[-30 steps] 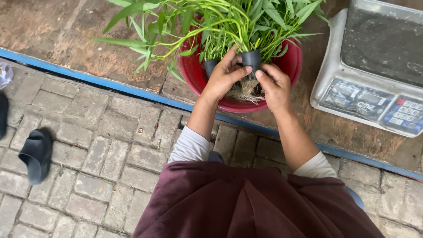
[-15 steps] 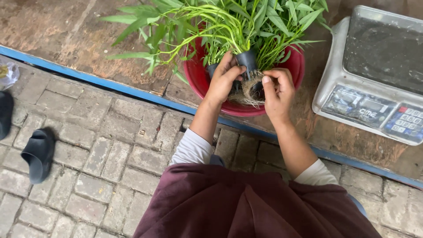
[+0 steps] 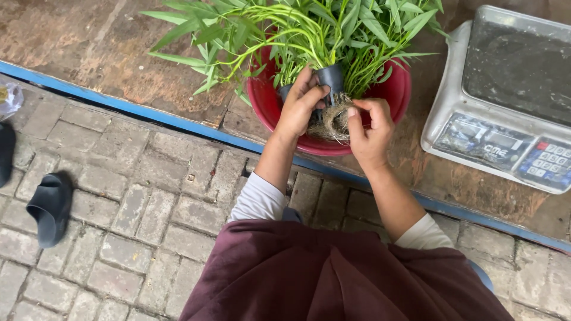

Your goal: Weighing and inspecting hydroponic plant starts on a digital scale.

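Note:
A red basin (image 3: pixel 270 101) stands on a worn wooden platform and is full of long green leafy plants (image 3: pixel 309 30). My left hand (image 3: pixel 300 107) grips a small dark plastic pot (image 3: pixel 331 76) that holds one bunch of stems. A tangle of pale brown roots (image 3: pixel 331 122) hangs out under the pot. My right hand (image 3: pixel 370 131) pinches those roots with thumb and fingers, right beside the left hand, over the basin's near rim.
A white electronic scale (image 3: pixel 505 95) with a grey pan and keypad sits to the right of the basin. A blue edge strip (image 3: pixel 148 113) borders the platform. Grey brick paving lies below, with a dark sandal (image 3: pixel 50 208) at the left.
Both hands have shifted slightly; the right hand dropped from the pot's side onto the roots below it. The left hand keeps its grip on the pot.

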